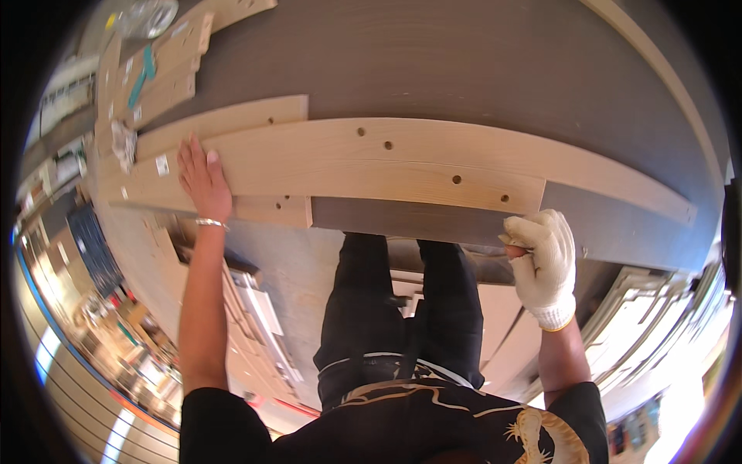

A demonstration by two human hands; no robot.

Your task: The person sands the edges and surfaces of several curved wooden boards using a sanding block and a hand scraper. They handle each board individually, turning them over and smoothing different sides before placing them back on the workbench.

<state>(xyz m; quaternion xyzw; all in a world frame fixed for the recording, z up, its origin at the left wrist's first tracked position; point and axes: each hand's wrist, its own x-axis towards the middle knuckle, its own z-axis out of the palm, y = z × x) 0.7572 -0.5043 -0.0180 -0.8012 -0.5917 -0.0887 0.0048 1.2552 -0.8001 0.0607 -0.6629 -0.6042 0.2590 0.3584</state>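
My bare left hand (205, 182) lies with its fingers stretched out on pale wooden boards, near a small white label (162, 165). Under and beside it a long board (471, 143) with two round holes runs to the right. Against its near edge lies a shorter holed board (402, 179). Other board ends show behind (263, 117) and in front (259, 210). My right hand (547, 263), in a white knit glove with a bare fingertip showing, is curled closed just off the shorter board's right end. What its fingers hold, if anything, is hidden.
The boards rest on a dark tabletop (433, 69). At the far left are more holed pieces (174, 58), a teal tool (142, 76), crumpled plastic (124, 145) and a clear round container (154, 17). A curved strip (665, 66) edges the far right. Stacked panels (641, 317) stand below right.
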